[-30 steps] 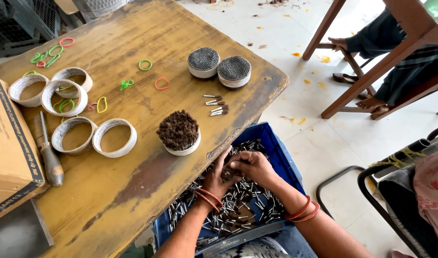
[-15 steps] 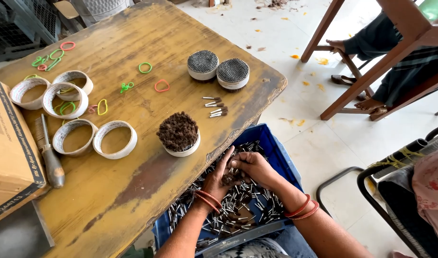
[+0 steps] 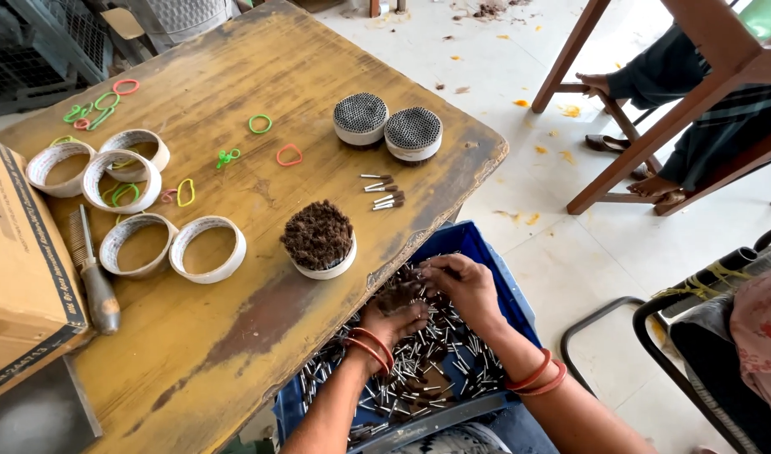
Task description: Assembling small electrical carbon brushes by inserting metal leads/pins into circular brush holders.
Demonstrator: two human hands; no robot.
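Cupping a brown-tipped bundle of small metal pins, the left hand (image 3: 394, 318) stays low over the blue crate (image 3: 478, 252) so loose pins drop back in, while the right hand (image 3: 463, 286) pinches the bundle's top, evening the ends.

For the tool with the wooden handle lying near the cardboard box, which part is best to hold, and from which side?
Grip the tool by its rounded wooden handle, the thick end nearest the table's front edge. Come from above or from the right, since the cardboard box sits close on its left. It lies flat, with its thin metal part pointing away toward the white rings, so the handle end is likely easiest to lift.
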